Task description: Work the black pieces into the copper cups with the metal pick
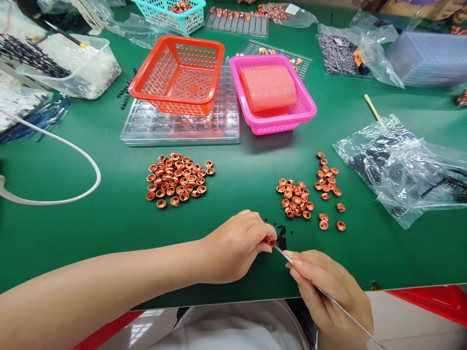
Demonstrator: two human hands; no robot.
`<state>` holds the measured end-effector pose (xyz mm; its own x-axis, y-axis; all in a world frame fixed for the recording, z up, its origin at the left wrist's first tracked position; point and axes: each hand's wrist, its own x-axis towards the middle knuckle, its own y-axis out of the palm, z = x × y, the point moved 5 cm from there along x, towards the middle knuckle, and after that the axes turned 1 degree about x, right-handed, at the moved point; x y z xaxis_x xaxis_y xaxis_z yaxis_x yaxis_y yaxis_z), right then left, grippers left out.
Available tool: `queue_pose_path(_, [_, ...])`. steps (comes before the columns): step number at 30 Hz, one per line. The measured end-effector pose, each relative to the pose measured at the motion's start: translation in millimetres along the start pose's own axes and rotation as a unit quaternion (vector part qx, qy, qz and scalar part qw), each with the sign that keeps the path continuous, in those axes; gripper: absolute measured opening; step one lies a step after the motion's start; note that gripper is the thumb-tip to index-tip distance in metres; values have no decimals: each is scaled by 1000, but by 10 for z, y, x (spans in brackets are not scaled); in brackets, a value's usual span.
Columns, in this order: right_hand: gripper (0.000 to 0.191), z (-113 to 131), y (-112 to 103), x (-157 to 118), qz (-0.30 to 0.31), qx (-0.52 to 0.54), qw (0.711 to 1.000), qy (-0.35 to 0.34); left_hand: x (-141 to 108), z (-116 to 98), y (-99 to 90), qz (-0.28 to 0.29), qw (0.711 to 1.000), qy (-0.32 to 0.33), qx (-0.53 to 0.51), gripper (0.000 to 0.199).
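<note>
Between the thumb and fingers of my left hand (pixel 239 248) is a small copper-coloured ring-shaped part (pixel 270 241). My right hand (pixel 330 291) pinches a thin metal rod (pixel 337 304) like a pen, and the rod's tip meets the copper part. Just beyond the fingertips lie tiny black pieces (pixel 281 240), scattered on the green table. A small pile of the same copper parts (pixel 295 199) rests behind them, with a looser group (pixel 327 180) to its right. A larger pile (pixel 177 177) sits farther left.
An orange basket (pixel 177 102) stands on a clear compartment case (pixel 178 136). Beside it, a pink basket (pixel 277 127) holds red foam wrap (pixel 270 87). Clear bags of black pieces (pixel 397 160) lie at right. A white cable (pixel 87 160) loops at left. Another person's arm (pixel 419 9) shows at top right.
</note>
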<state>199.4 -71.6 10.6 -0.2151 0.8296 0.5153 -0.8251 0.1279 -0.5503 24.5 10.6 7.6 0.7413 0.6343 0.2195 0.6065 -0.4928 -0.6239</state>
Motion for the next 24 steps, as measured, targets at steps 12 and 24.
queue_pose_path(12, [42, 64, 39, 54, 22, -25, 998, -54, -4, 10, 27, -22, 1000, 11, 12, 14])
queue_pose_path(24, [14, -170, -86, -111, -206, 122, 956, 167, 46, 82, -80, 27, 980, -92, -175, 6])
